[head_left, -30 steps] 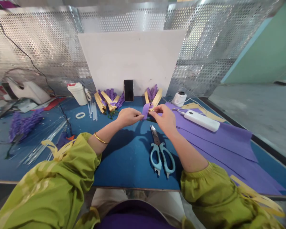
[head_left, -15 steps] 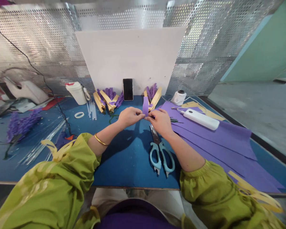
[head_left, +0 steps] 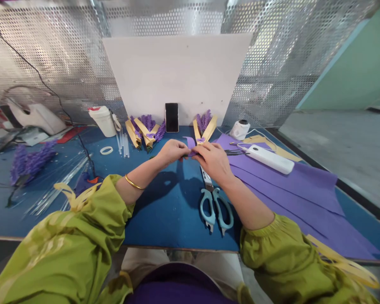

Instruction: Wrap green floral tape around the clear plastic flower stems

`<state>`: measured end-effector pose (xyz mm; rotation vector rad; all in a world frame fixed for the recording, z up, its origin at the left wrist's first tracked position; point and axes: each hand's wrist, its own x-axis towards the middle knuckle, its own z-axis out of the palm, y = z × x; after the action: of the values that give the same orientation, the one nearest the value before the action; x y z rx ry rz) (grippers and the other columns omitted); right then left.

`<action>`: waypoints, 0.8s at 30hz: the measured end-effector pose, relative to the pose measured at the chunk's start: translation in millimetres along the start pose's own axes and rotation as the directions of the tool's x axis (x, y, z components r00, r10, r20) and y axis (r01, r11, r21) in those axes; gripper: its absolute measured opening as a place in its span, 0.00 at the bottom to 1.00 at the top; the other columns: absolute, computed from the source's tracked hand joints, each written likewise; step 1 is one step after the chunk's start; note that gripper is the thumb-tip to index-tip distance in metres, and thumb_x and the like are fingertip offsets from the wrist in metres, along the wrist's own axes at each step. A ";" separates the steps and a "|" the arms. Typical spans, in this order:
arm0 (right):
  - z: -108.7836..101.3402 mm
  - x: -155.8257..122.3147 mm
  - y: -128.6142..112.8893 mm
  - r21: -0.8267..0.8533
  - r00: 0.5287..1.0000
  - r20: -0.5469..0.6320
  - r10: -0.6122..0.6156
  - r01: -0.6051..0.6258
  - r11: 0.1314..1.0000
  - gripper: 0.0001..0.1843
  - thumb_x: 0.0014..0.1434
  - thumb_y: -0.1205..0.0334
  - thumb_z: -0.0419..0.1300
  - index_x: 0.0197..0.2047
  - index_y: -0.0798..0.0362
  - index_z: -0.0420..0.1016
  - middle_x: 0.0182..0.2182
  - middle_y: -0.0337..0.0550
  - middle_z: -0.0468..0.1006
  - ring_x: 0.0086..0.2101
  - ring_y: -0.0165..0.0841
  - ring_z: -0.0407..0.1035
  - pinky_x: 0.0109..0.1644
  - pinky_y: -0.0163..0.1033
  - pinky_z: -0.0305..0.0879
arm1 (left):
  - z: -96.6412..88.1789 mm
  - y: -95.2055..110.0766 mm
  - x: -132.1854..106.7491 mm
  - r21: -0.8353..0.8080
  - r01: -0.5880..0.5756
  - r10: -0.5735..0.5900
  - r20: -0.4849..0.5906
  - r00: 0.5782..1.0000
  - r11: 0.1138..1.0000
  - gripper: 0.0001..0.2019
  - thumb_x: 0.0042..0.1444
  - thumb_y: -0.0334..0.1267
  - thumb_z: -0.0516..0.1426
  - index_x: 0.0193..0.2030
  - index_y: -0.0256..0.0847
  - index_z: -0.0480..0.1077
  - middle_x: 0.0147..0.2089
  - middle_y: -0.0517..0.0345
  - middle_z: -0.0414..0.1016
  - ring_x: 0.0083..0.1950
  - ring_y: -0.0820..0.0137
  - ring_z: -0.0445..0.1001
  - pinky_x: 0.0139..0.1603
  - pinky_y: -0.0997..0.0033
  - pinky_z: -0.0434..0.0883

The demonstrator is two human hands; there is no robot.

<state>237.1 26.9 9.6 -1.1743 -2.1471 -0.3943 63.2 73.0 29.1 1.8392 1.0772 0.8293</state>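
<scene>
Between my two hands is a purple paper strip [head_left: 191, 142], its upper end bent over to the left. My left hand [head_left: 175, 152] pinches it from the left, fingertips pressed together. From the other side my right hand [head_left: 213, 159] closes on the strip, with its fingertips almost against those of the left. Dark thin stems [head_left: 236, 152] stick out to the right from behind my right hand; whether it grips them I cannot tell. Just below the right hand lie blue-handled scissors [head_left: 213, 202], their blade tips partly hidden.
Small wrapped purple flower bunches [head_left: 145, 130] and another bunch [head_left: 204, 124] lean by a white board [head_left: 177, 71], with a phone [head_left: 171, 117] between. Purple paper sheets [head_left: 281, 185] carry a white power bank [head_left: 270, 159]. Left are a cup [head_left: 101, 121], glue sticks [head_left: 126, 145], a tape roll [head_left: 106, 150] and loose purple flowers [head_left: 31, 162].
The purple strip stood upright and now bends over to the left between my fingers. My right hand has closed further over it. More of the dark stems show at the right.
</scene>
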 end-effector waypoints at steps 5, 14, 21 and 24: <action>1.0 -0.1 -2.1 -0.066 0.994 0.074 0.079 -0.074 0.995 0.11 0.63 0.56 0.56 0.40 0.54 0.75 0.39 0.47 0.77 0.39 0.38 0.69 0.43 0.42 0.55 | 1.3 -1.2 -1.1 0.058 -0.033 0.032 0.017 0.999 0.998 0.11 0.48 0.40 0.58 0.22 0.34 0.73 0.21 0.59 0.71 0.21 0.76 0.68 0.25 0.77 0.63; 1.2 0.6 -0.4 -0.186 0.987 0.137 0.083 -0.056 0.981 0.11 0.63 0.61 0.53 0.37 0.57 0.75 0.37 0.51 0.76 0.37 0.39 0.68 0.41 0.44 0.50 | 0.1 4.4 -3.0 0.397 -0.258 0.283 -0.005 0.959 0.881 0.10 0.51 0.41 0.58 0.36 0.39 0.76 0.30 0.59 0.76 0.26 0.75 0.69 0.29 0.76 0.62; 1.2 -0.3 -2.8 -0.203 0.998 0.046 0.031 -0.021 0.979 0.14 0.65 0.60 0.50 0.42 0.56 0.75 0.37 0.49 0.76 0.39 0.38 0.69 0.55 0.48 0.50 | -7.2 -1.1 2.1 0.172 -0.192 0.167 0.150 0.975 0.966 0.11 0.53 0.41 0.57 0.32 0.35 0.76 0.18 0.64 0.65 0.21 0.77 0.62 0.23 0.77 0.57; -4.0 0.0 -3.0 -0.195 0.995 -0.103 0.018 -0.037 0.980 0.16 0.66 0.61 0.49 0.51 0.53 0.73 0.44 0.49 0.76 0.45 0.38 0.68 0.60 0.49 0.48 | -9.4 1.8 2.8 0.007 -0.084 0.083 0.090 0.993 0.996 0.10 0.52 0.40 0.58 0.29 0.34 0.73 0.19 0.63 0.65 0.21 0.78 0.60 0.23 0.77 0.58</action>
<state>236.2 23.0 12.7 -1.2628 -2.0383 -0.6523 57.2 78.0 35.2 1.9229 0.9564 0.7829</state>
